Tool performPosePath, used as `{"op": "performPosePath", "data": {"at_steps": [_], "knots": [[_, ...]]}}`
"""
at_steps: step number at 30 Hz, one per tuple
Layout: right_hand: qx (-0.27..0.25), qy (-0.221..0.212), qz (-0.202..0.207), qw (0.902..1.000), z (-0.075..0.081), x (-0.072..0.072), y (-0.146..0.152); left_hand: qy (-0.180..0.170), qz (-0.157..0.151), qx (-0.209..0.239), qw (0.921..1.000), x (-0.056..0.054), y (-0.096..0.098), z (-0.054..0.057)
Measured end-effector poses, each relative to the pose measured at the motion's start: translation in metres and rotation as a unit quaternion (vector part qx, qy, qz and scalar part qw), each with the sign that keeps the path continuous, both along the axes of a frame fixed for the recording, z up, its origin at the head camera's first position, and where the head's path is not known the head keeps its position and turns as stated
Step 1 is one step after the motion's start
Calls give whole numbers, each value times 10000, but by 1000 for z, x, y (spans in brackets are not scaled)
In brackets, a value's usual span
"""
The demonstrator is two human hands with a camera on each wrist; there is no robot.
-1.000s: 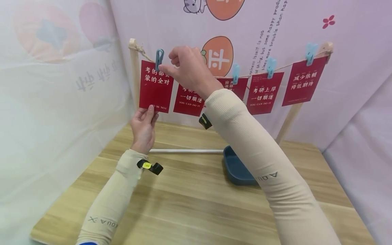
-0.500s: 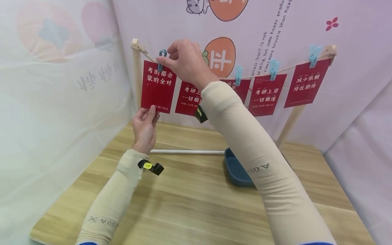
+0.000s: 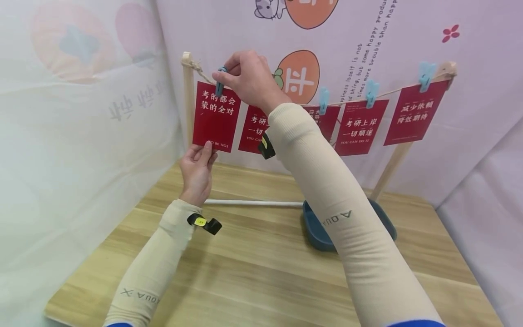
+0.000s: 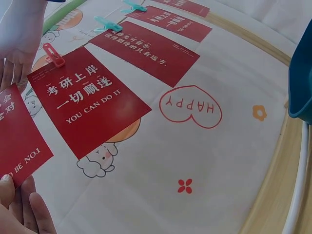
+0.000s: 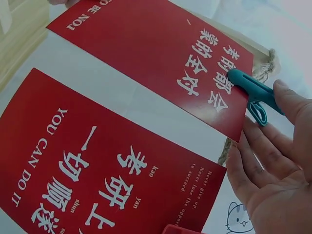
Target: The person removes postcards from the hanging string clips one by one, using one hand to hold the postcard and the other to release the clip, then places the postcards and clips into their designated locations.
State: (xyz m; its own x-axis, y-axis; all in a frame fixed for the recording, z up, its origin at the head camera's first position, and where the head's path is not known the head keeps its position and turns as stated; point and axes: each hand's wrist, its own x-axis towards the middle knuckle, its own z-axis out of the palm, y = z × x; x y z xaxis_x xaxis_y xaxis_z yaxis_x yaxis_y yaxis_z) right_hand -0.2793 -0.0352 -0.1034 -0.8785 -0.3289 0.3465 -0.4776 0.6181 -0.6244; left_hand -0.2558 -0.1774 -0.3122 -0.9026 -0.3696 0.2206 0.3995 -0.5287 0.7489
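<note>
At the left end of a rope hangs a red card (image 3: 214, 125) with white lettering. My left hand (image 3: 197, 175) holds its bottom edge, thumb in front and fingers behind. A dark teal clothespin (image 3: 219, 84) sits at the card's top edge, and my right hand (image 3: 254, 79) pinches its upper end. In the right wrist view, the same clothespin (image 5: 253, 90) lies over the card's printed front, with the thumb on its outer end; fingers show behind. The left wrist view catches only part of the left hand (image 4: 24, 209) at the card's lower corner.
Several more red cards hang to the right, one under a red clothespin (image 4: 54, 55), others under light blue clothespins (image 3: 371, 94). Wooden posts (image 3: 188, 102) carry the rope. A blue tray (image 3: 320, 238), partly behind the right forearm, and a white rod (image 3: 253, 203) are on the wooden table (image 3: 237, 272).
My right thumb has moved up along the teal clothespin to its upper end. The left hand keeps its hold on the card. The whole head view has shifted slightly.
</note>
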Motion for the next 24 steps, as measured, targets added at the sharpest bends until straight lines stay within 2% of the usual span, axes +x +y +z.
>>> {"op": "performPosePath", "data": {"at_steps": [6, 17, 24], "knots": [[-49, 208, -55, 9998, 0, 1, -1, -26, -35, 0, 10000, 0, -1, 0], [-197, 1444, -253, 9890, -1, 1, 1, 40, -50, 169, 9998, -1, 0, 9], [-451, 1668, -331, 9844, -1, 1, 7, -12, -79, 217, 9997, -1, 4, 9]]}}
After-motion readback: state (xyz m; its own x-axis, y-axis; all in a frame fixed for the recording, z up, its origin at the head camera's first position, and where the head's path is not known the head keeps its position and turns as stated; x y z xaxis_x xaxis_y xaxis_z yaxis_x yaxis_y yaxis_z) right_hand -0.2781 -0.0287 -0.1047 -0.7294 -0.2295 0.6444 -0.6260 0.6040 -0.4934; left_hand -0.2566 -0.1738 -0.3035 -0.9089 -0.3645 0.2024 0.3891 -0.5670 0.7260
